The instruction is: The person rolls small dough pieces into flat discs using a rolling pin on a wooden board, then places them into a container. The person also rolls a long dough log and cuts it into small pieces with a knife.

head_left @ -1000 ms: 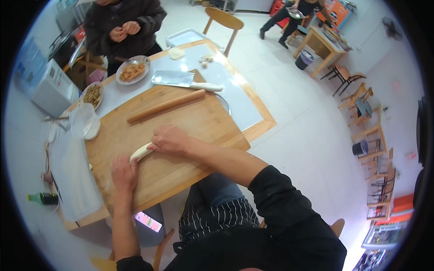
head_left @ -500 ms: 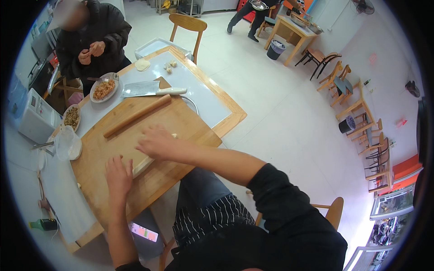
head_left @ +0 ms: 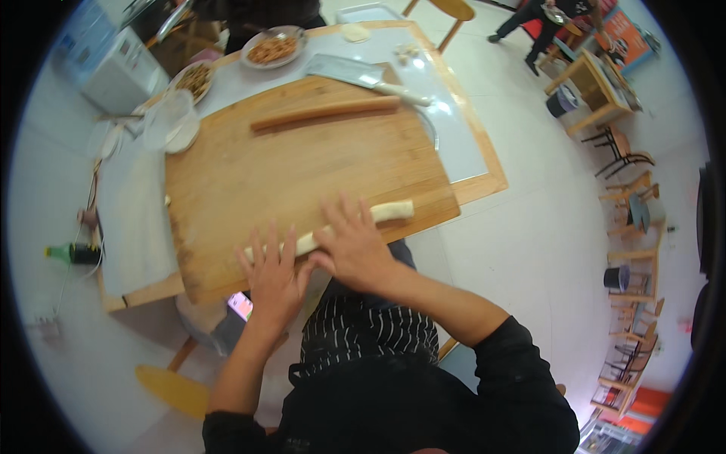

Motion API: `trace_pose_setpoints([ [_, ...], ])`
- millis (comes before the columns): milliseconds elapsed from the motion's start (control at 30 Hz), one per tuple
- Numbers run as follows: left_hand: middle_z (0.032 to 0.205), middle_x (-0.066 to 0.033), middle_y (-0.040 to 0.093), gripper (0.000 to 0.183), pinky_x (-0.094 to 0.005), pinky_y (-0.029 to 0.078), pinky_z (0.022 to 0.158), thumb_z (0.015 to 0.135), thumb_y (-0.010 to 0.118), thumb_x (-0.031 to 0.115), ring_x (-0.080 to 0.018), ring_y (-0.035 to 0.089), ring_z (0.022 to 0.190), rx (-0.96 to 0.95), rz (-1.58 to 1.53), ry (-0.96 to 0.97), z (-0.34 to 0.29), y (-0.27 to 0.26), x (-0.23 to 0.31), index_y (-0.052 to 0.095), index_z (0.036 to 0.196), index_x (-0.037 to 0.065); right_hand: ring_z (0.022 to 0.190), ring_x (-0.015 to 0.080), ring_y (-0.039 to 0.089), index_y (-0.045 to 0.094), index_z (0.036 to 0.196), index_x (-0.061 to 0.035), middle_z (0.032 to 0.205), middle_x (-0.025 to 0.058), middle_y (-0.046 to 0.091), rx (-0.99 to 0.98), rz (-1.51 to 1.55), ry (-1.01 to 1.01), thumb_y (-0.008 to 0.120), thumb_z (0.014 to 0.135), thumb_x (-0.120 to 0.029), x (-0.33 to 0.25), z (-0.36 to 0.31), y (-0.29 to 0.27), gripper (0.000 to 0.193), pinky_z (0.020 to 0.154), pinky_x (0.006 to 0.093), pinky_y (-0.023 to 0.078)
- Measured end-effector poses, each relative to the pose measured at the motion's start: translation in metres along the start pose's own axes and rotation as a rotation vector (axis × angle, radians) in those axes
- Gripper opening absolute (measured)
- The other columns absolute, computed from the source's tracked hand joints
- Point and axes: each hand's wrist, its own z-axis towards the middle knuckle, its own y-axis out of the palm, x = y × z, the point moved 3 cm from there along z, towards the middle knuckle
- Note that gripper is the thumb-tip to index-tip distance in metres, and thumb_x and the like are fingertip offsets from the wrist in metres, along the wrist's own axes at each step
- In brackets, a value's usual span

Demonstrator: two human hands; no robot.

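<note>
A long pale rope of dough [head_left: 392,211] lies along the near edge of a wooden board [head_left: 302,166]. My left hand [head_left: 274,271] rests flat on its left part, fingers stretched out and pointing away from me. Just to the right, my right hand [head_left: 352,246] lies over the middle of the rope with its fingers spread. Both thumbs come close together between the hands. The rope's right end sticks out past my right hand. Beyond it, a wooden rolling pin [head_left: 325,113] lies across the far part of the board.
A cleaver [head_left: 345,71] lies behind the rolling pin. Plates of reddish filling [head_left: 272,50] and greenish filling [head_left: 194,81] stand at the far left, near a plastic tub [head_left: 181,136]. A flat dough wrapper [head_left: 355,32] lies at the back. Across the table stands another person [head_left: 257,11].
My view has turned and shifted. Both hands, raised or apart before, now lie flat on the dough rope, close together. More of the rope's right end shows.
</note>
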Motion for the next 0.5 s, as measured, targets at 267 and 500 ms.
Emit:
trace_pose_setpoints([
  [267,0.171,-0.0236,0.032,0.067,-0.0738,0.016,0.124,0.107,0.053,0.048,-0.0513,0.021,0.159,0.17,0.103,-0.124,0.134,-0.004,-0.052,0.045,0.161,0.009,0.152,0.0557,0.031,0.077,0.12,-0.0108,0.164,0.027,0.042,0.239,-0.236,0.127,0.063,0.098,-0.058,0.073,0.126,0.006,0.055,0.121,0.0756,0.019],
  [500,0.173,-0.0224,0.028,0.084,-0.072,0.014,0.125,0.103,0.06,0.053,-0.0502,0.016,0.161,0.001,-0.08,0.065,-0.005,-0.008,-0.026,0.032,0.167,0.006,0.151,0.0595,0.029,0.068,0.122,-0.0065,0.164,0.0351,0.035,-0.023,-0.182,0.125,0.076,0.092,-0.046,0.051,-0.021,-0.044,0.05,0.123,0.0698,0.021],
])
